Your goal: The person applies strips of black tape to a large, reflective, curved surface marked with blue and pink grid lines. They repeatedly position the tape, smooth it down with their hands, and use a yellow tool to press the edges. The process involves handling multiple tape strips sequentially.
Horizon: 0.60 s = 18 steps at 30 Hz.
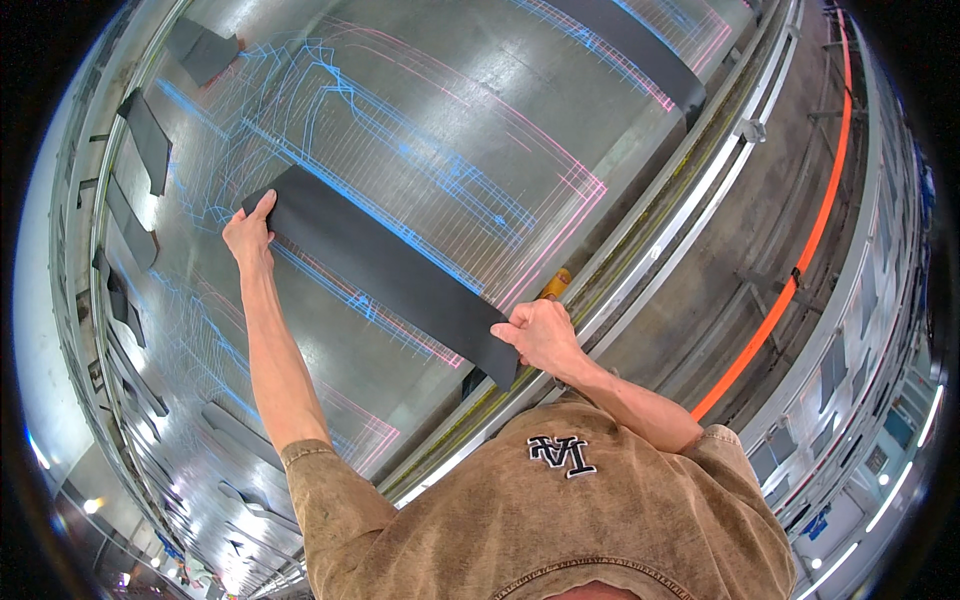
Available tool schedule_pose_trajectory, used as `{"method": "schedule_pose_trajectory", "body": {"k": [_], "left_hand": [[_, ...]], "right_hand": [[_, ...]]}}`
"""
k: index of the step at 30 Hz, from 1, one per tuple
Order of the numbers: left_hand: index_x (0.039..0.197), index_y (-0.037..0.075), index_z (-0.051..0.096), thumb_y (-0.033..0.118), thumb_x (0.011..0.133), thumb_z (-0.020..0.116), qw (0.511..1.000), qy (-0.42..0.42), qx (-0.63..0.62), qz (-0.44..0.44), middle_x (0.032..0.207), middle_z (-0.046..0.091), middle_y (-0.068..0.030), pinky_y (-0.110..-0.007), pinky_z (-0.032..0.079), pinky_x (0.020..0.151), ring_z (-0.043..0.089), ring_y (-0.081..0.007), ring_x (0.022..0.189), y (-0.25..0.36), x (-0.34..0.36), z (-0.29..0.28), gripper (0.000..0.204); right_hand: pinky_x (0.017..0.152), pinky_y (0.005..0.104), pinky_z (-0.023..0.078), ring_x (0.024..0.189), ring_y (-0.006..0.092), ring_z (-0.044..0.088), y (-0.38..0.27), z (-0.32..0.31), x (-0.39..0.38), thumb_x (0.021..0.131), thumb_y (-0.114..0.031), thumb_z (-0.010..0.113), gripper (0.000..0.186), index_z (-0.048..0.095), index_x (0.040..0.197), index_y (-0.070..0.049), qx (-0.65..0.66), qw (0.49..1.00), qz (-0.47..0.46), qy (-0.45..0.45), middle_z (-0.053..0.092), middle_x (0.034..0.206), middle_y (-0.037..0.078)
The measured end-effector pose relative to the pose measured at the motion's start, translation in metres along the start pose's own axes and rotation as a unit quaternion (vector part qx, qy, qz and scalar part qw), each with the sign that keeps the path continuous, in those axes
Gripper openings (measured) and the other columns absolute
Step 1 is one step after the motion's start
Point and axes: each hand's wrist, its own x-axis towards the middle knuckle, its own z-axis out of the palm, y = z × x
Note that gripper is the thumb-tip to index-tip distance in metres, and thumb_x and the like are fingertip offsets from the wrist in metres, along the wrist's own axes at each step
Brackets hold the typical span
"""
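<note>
A long dark grey strip of flexible sheet material (385, 262) stretches slantwise across the shiny metal table (480, 130), over printed blue and pink lines. At its far left end my left hand (250, 228) pinches a corner between thumb and fingers. My right hand (540, 332) grips the opposite, nearer end, which juts past the table's edge beside the metal rail. Between my hands the strip looks nearly flat; whether its middle touches the table I cannot tell. A small yellow-orange object (556, 284) shows just behind my right hand, partly hidden.
Another dark strip (640, 45) lies farther up the table at the right. Several grey pieces, including one at the far left (203, 52), lie near the opposite rail. Metal rails (690, 210) border the table's near side, and an orange cable or hose (815, 240) runs beyond them.
</note>
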Motion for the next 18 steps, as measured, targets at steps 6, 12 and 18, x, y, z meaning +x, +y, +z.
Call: {"method": "schedule_pose_trajectory", "body": {"k": [6, 12, 18], "left_hand": [[0.132, -0.012, 0.046, 0.031, 0.067, 0.091, 1.000, 0.019, -0.003, -0.006, 0.106, 0.066, -0.0131, -0.036, 0.047, 0.074, 0.062, -0.0191, 0.098, 0.008, -0.012, 0.004, 0.090], [0.112, -0.003, 0.061, 0.027, 0.068, 0.090, 1.000, 0.006, -0.024, 0.004, 0.092, 0.067, -0.0064, -0.032, 0.044, 0.062, 0.063, -0.0155, 0.078, -0.005, -0.004, 0.002, 0.060], [0.088, 0.004, 0.071, 0.023, 0.070, 0.087, 0.999, 0.024, -0.028, 0.009, 0.075, 0.066, -0.0016, -0.027, 0.043, 0.052, 0.059, -0.0112, 0.061, 0.001, -0.009, 0.003, 0.031]], "right_hand": [[0.057, 0.0371, 0.052, 0.049, 0.0223, 0.064, -0.001, 0.000, 0.001, 0.083, -0.022, 0.073, 0.033, 0.062, 0.063, 0.002, 0.005, 1.000, 0.011, 0.001, 0.062, 0.054, 0.012], [0.056, 0.0349, 0.052, 0.049, 0.0206, 0.065, -0.007, -0.001, -0.001, 0.083, -0.023, 0.073, 0.032, 0.064, 0.066, 0.002, -0.009, 1.000, 0.019, -0.004, 0.063, 0.055, 0.011], [0.051, 0.0301, 0.052, 0.046, 0.0157, 0.063, -0.005, 0.001, 0.000, 0.083, -0.023, 0.074, 0.031, 0.065, 0.068, 0.002, 0.002, 1.000, 0.021, -0.005, 0.063, 0.055, 0.008]]}}
